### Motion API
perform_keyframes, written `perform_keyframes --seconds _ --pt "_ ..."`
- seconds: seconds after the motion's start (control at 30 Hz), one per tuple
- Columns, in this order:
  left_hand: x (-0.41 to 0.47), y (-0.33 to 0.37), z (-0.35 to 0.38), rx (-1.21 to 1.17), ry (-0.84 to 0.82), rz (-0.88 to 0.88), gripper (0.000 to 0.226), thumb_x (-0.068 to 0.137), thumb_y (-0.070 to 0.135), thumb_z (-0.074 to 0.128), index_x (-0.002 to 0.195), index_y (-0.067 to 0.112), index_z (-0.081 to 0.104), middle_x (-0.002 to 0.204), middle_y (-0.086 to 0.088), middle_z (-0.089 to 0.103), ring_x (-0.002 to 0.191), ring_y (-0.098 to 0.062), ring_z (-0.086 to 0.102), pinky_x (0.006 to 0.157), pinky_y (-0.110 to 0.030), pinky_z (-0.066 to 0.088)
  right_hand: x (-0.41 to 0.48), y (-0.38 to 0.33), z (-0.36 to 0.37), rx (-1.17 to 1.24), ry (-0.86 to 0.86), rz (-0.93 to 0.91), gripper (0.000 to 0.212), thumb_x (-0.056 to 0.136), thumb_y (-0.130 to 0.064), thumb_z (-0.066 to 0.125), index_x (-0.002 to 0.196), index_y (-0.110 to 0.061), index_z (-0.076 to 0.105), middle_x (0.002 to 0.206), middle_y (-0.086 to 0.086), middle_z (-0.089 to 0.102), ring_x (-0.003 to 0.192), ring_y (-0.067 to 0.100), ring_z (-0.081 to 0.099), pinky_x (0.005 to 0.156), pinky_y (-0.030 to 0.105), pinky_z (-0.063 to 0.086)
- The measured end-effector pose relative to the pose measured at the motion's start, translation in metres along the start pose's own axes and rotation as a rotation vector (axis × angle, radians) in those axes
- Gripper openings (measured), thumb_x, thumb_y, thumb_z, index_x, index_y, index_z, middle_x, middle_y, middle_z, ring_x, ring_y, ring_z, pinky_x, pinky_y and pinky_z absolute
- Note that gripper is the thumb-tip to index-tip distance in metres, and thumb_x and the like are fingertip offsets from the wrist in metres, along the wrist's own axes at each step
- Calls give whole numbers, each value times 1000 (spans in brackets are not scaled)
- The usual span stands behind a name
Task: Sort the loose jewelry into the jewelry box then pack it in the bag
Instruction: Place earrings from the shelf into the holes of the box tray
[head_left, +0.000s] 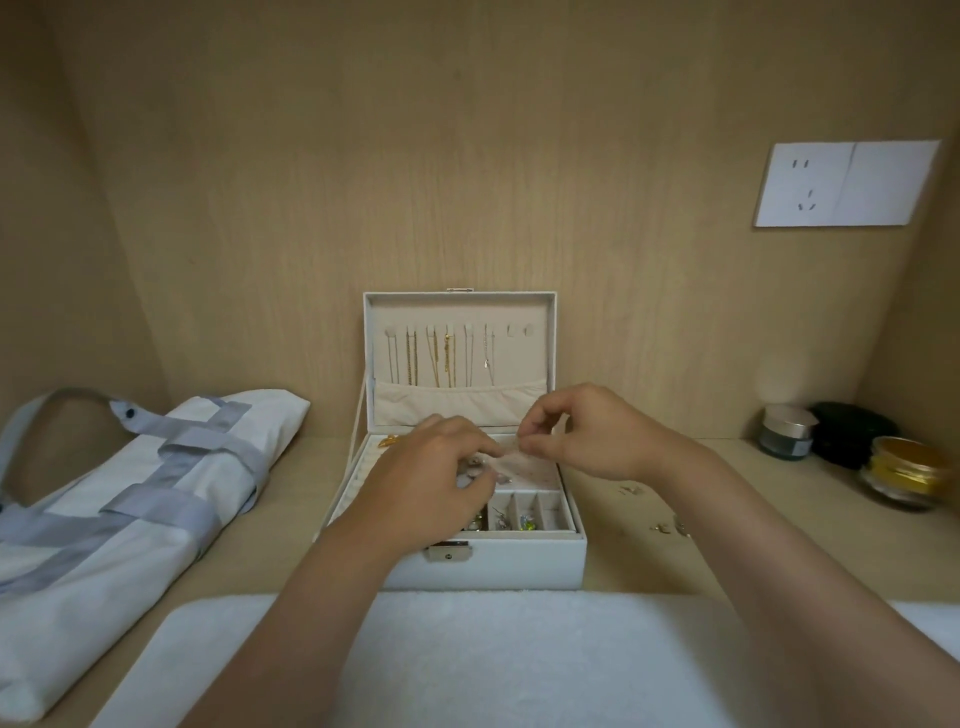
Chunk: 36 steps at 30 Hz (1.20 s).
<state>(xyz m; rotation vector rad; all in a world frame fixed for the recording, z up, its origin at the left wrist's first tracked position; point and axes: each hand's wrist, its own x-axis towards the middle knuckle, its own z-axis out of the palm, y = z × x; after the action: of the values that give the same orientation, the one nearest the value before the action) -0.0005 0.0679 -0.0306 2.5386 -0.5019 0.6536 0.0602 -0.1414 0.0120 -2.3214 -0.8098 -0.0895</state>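
Note:
A white jewelry box (519, 564) stands open in the middle of the wooden shelf, with several chains (441, 358) hanging inside its raised lid. Small earrings (527, 521) lie in its front compartments. Over the box's tray, my left hand (431, 478) and my right hand (582, 434) pinch the two ends of a thin, pale chain (506, 451) between them. Loose small jewelry pieces (667, 527) lie on the shelf to the right of the box. The white and grey tote bag (119, 499) lies flat at the left.
Two jars (787, 431) (904, 470) and a black case (852, 431) stand at the right back corner. A white towel (493, 660) covers the front edge. A wall socket (844, 183) sits on the back panel at the upper right.

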Motion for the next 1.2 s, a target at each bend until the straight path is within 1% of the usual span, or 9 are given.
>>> perform_keyframes --seconds 0.17,0.27,0.4,0.6,0.8,0.87,0.97,1.1,1.2 --pt "15 31 7 -3 12 56 25 92 34 59 116 36 66 112 23 59 109 0 48 90 -27 43 -30 29 -37 -94 40 82 8 88 -28 74 96 -25 75 93 -10 68 61 -14 55 57 6 37" --pt "30 53 18 12 -39 118 23 92 36 59 112 34 69 107 20 61 105 -3 49 89 -30 46 -49 54 -50 -214 -3 168 9 88 -30 73 97 -33 74 95 -14 69 69 -9 57 64 10 38" --pt "52 82 41 68 -136 163 19 90 34 62 105 30 72 103 15 66 102 -6 53 88 -28 45 -73 80 -54 -275 -49 214 15 88 -28 72 101 -32 76 92 -15 69 76 -9 59 66 4 41" --pt "75 102 73 104 -408 77 16 87 32 64 100 31 73 101 13 71 82 -3 56 77 -22 46 -86 95 -44 -231 -115 247 18 81 -38 77 99 -33 79 90 -21 71 86 -4 64 83 19 51" --pt "83 98 93 54 -442 11 12 83 31 68 93 32 74 92 13 72 71 0 57 72 -19 46 -77 102 -36 -240 -129 223 8 79 -31 79 87 -31 81 83 -17 73 79 -1 65 81 27 55" --pt "83 95 97 40 -430 0 9 83 32 69 91 32 74 89 14 71 68 3 56 71 -19 47 -77 104 -36 -183 -116 240 3 80 -26 79 82 -28 81 80 -13 74 74 1 66 78 28 56" --pt "81 93 102 -46 -389 -28 7 81 33 72 88 32 72 84 15 70 66 6 56 69 -21 48 -79 107 -40 5 7 268 11 85 -22 76 75 -27 78 73 -10 74 64 0 65 66 24 56" --pt "80 96 103 -187 -255 -70 27 74 42 79 90 36 59 83 17 67 72 1 60 71 -28 52 -80 105 -42 311 201 266 6 88 -12 75 83 -13 79 68 -11 70 59 -8 58 61 10 44" --pt "82 99 101 -308 -184 -69 30 70 37 84 86 34 59 82 13 69 67 2 59 71 -30 54 -84 101 -41 484 225 337 8 87 -12 75 90 -5 79 61 0 63 46 3 47 46 16 38"
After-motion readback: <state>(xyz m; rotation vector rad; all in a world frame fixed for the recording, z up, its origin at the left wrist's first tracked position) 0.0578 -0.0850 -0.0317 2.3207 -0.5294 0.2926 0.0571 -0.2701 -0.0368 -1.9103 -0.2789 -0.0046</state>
